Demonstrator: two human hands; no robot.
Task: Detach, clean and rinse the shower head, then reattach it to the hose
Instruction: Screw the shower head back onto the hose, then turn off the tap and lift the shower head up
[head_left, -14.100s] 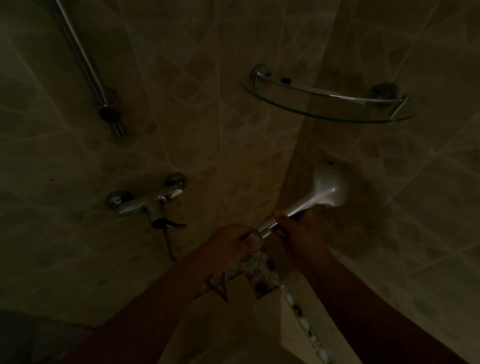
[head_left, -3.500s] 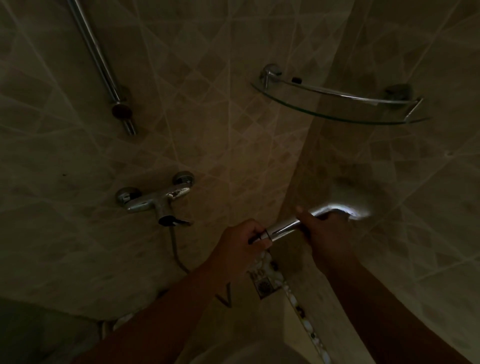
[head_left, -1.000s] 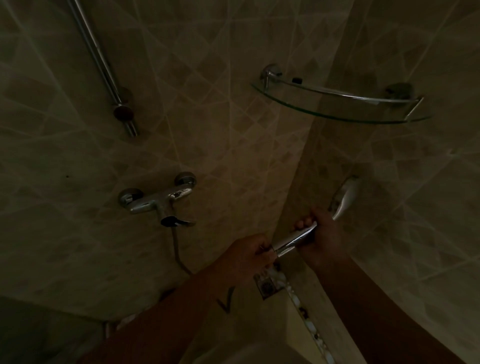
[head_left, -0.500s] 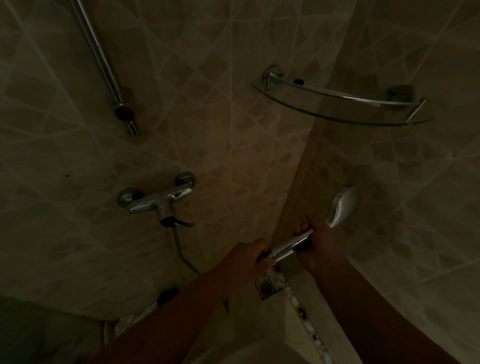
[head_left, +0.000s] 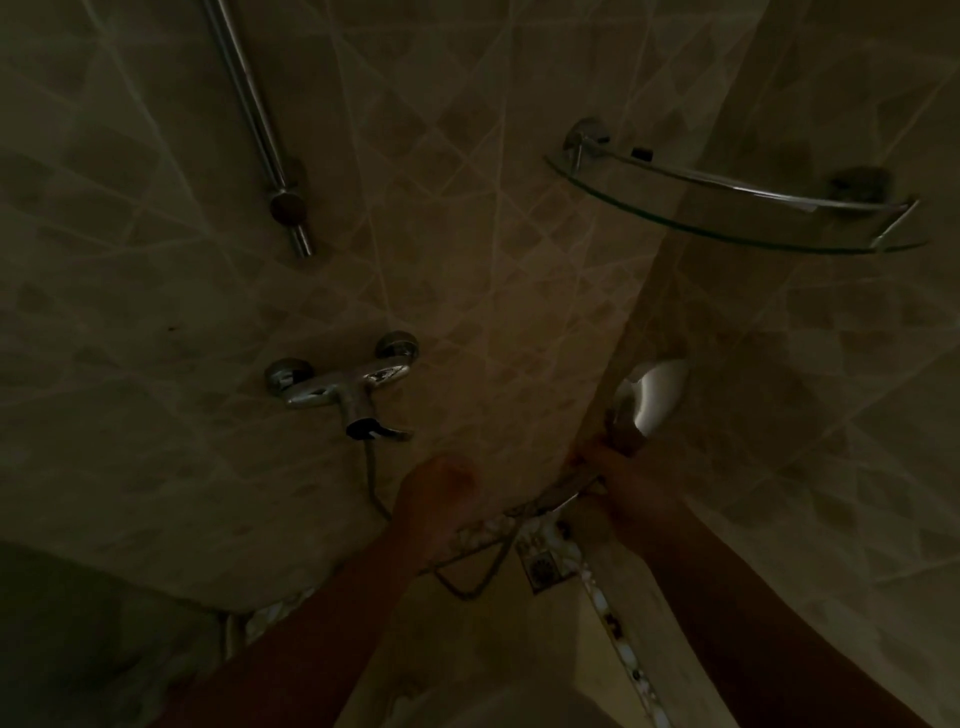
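Hands at a white, chrome-handled shower head (head_left: 657, 395) in a dim tiled corner.
Right hand (head_left: 631, 493) grips its handle; left hand (head_left: 441, 499) blurred, its grip unreadable, near the thin metal hose (head_left: 371, 478).

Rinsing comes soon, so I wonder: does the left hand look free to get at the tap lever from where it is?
Probably yes. The left hand sits just below and right of the tap, with only bare tiled wall between them. It is too blurred to tell whether it holds the hose.

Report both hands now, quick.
Left hand: grips the hose end.
Right hand: grips the shower head handle.
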